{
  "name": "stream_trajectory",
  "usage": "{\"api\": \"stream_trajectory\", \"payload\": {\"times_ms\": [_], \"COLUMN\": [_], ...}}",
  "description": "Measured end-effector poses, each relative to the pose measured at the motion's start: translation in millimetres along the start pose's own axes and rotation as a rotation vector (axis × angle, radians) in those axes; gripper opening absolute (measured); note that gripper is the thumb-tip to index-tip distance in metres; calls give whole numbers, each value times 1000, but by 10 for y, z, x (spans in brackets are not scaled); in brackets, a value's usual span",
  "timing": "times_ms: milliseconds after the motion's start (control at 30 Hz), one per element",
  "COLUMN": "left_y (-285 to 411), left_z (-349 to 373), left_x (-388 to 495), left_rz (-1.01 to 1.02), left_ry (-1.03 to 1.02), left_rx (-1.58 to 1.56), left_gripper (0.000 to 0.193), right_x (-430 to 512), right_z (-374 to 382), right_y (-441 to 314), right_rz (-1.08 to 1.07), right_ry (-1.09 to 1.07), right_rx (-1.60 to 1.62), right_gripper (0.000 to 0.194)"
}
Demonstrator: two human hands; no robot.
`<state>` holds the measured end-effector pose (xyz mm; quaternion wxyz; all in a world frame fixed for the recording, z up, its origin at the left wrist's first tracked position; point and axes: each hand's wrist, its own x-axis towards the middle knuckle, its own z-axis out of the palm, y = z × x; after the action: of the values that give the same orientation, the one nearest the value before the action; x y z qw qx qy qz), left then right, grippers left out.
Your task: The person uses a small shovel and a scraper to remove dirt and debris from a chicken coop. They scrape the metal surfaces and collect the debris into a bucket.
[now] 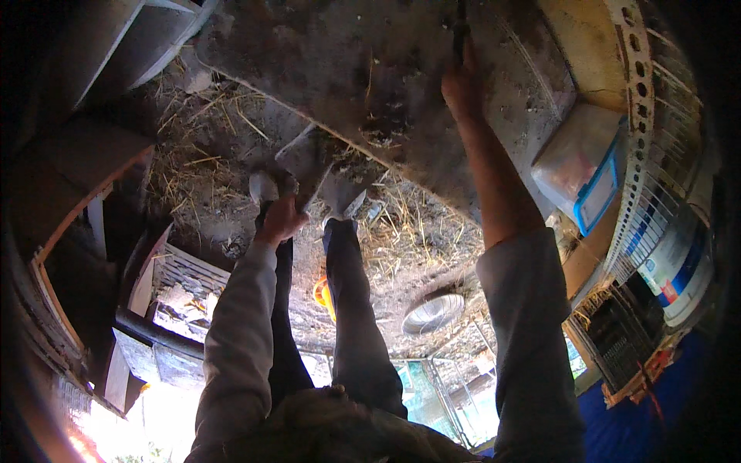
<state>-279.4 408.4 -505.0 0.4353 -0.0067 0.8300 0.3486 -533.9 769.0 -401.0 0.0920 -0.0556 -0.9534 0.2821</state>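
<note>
My right hand reaches far forward over a dark, dirt-covered board, its fingers closed around a dark handle. The far end of that handle runs into shadow at the top of the view, so the tool's kind cannot be told. Low between my feet, my left hand is closed on a dark, pan-like scoop with pale side edges. Its grip is partly hidden by the hand. The scoop lies close to the near edge of the board, above straw-strewn ground.
A clear plastic box with a blue-edged lid stands at the right. Beyond it are a perforated metal strip, wire mesh and a white bucket. A metal bowl and an orange object lie behind my feet. Wooden framing borders the left.
</note>
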Motion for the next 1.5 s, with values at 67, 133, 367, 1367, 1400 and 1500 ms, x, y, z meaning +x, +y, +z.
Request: {"api": "stream_trajectory", "payload": {"times_ms": [67, 133, 367, 1367, 1400, 1500], "left_y": [11, -3, -72, 211, 225, 294], "left_z": [9, 31, 66, 87, 74, 62], "left_x": [23, 40, 60, 55, 68, 52], "left_rz": [-30, -2, 30, -92, -92, -2], "left_ry": [-18, 0, 3, -19, -40, -75], "left_rx": [-73, -119, -224, -16, -44, -140], "left_gripper": [39, 36, 38, 39, 39, 34], "right_x": [-263, -871, -2663, -1949, -2139, -2708], "right_z": [52, -46, -637, -402, -450, -705], "right_y": [-184, -489, -1565, -759, -989, -1443], "right_rz": [57, 167, 409, 687, 755, 777], "right_ry": [12, -48, -270, -97, -177, -348], "right_rx": [-74, 10, 192, 153, 142, 209], "right_gripper": [44, 46, 63, 62, 64, 68]}}
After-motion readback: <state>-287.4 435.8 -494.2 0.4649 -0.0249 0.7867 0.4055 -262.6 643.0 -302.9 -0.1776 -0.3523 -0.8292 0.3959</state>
